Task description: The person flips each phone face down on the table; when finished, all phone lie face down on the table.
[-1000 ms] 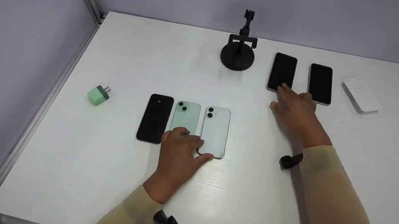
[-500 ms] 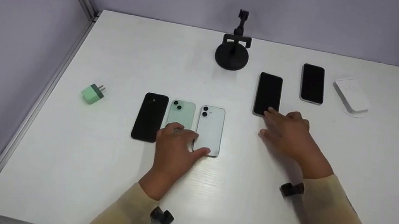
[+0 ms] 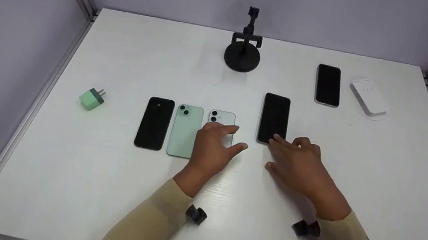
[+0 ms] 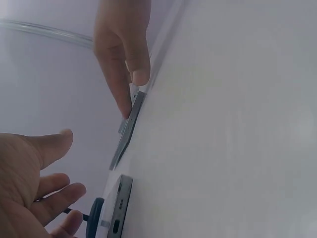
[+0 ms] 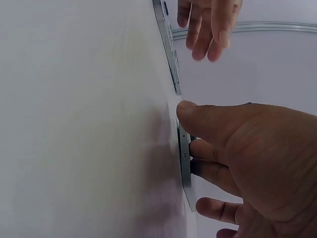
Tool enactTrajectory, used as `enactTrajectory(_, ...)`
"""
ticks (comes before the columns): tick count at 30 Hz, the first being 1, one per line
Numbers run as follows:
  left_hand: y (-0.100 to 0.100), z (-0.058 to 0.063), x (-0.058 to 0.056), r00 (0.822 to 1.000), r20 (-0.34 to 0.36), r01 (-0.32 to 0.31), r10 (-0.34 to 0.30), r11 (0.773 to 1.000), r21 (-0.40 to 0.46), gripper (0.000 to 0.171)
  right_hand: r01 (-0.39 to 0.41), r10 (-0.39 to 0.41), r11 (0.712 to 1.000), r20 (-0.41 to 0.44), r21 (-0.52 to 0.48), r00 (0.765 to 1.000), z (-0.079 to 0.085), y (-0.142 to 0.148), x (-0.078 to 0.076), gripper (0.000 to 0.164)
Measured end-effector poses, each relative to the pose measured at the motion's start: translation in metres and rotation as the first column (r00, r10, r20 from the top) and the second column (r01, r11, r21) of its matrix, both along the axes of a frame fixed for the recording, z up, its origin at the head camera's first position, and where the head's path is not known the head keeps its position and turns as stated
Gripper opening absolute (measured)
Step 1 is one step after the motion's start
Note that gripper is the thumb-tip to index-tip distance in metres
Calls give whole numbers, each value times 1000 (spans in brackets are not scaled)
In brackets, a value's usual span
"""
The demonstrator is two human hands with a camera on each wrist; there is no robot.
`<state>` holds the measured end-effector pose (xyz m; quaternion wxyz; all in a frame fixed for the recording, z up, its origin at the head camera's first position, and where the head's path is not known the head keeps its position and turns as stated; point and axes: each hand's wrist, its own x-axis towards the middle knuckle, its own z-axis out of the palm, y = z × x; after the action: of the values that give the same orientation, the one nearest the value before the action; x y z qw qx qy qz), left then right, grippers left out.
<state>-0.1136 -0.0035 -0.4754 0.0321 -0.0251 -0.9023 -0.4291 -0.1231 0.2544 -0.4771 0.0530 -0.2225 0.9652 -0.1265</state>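
Drawn nearer since the earlier frame, one black-screened smartphone point(image 3: 274, 118) was touched at its near end by the right hand point(image 3: 299, 167), fingers extended. It was placed right of the white dual-camera smartphone point(image 3: 226, 117), over which the left hand point(image 3: 212, 147) was held, thumb and fingers apart.

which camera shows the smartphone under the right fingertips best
The head view: the black-screened smartphone lies face up there, with the right hand hiding only part of its near end. The right wrist view shows just a narrow edge, partly behind that hand; the left wrist view also shows it nearly edge-on.
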Motion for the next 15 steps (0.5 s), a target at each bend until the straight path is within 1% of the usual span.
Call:
enactTrajectory(3, 12, -4, -3, 997, 0, 72, -72, 995, -73, 54, -11, 11, 1000, 12, -22, 1000, 0, 0, 12, 62)
enactTrajectory(5, 18, -8, -3, 993, 3, 121, -122, 983, -138, 59, -21, 22, 999, 14, -37, 1000, 0, 0, 20, 62)
enactTrajectory(7, 22, -11, -3, 985, 5, 170, -172, 966, -194, 63, -28, 29, 999, 23, -45, 999, 1, 1, 27, 62)
enactTrajectory(10, 25, -15, -2, 972, 8, 231, -237, 939, -255, 66, -39, 40, 998, 23, -45, 999, 1, 2, 37, 62)
enactTrajectory(15, 26, -19, 1, 951, 29, 298, -307, 888, -351, 65, -38, 41, 997, 52, -64, 998, 2, 5, 49, 64)
